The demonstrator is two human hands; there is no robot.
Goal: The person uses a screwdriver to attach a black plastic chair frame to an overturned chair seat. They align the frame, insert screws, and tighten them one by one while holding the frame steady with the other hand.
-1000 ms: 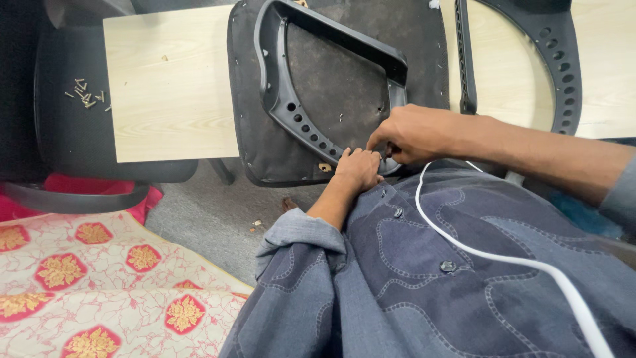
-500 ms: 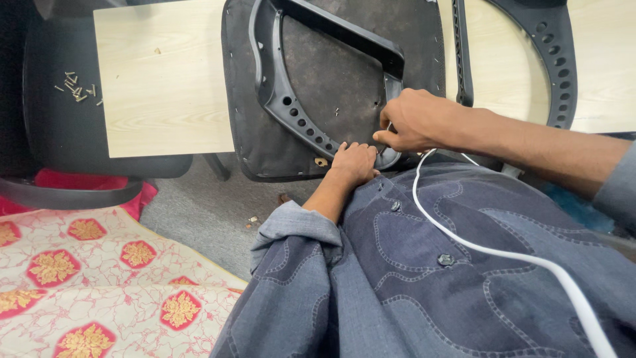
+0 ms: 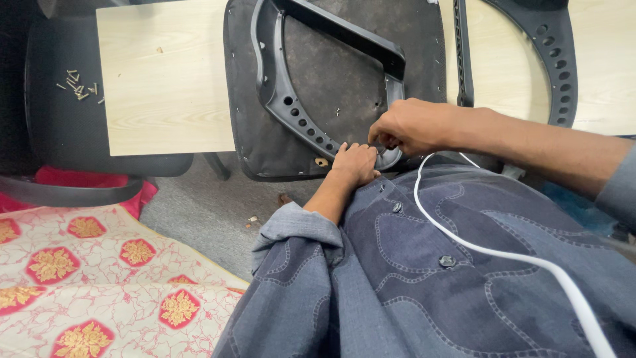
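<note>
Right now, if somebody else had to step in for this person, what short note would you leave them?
Left hand: pressed on the near edge of the upturned seat pad, at the lower end of the black plastic armrest frame.
Right hand: fingers pinched at the frame's near corner; whatever they grip is hidden.
Second black frame: lies on the wooden board, right of the seat.
Loose screws: small pile on the dark chair far left.
Done: frame laid on the seat.
Left: cannot tell which holes are fastened.

Chair seat (image 3: 344, 86) on wooden board (image 3: 165, 86)
</note>
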